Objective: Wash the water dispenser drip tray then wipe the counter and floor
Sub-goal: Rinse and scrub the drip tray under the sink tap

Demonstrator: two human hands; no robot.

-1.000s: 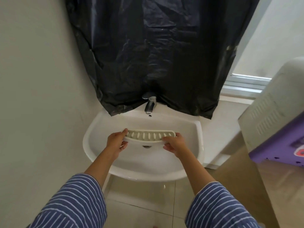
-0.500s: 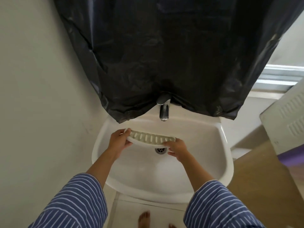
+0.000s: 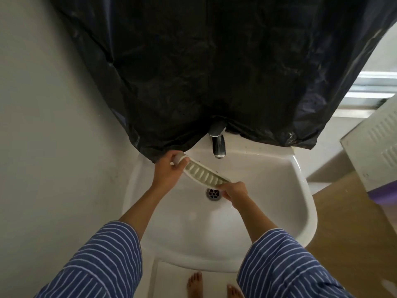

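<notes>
Pinching the drip tray [image 3: 205, 174] endwise, left hand [image 3: 169, 172] and right hand [image 3: 233, 190] risk slippage — wet plastic, tilted over the basin [image 3: 300, 214].

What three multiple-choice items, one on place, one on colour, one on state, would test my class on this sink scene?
1. Where is the drip tray?
A. on the floor
B. over the sink, held at both ends
C. on the window sill

2. What colour is the plastic sheet above the tap?
A. black
B. yellow
C. red

3. How does the tray sit?
A. flat in the basin
B. tilted, its left-hand end higher
C. broken into two pieces

Key: 1 B, the left hand and right hand grip its ends above the drain; 2 A, the sheet is black; 3 B, it slopes down toward the right hand.
</notes>
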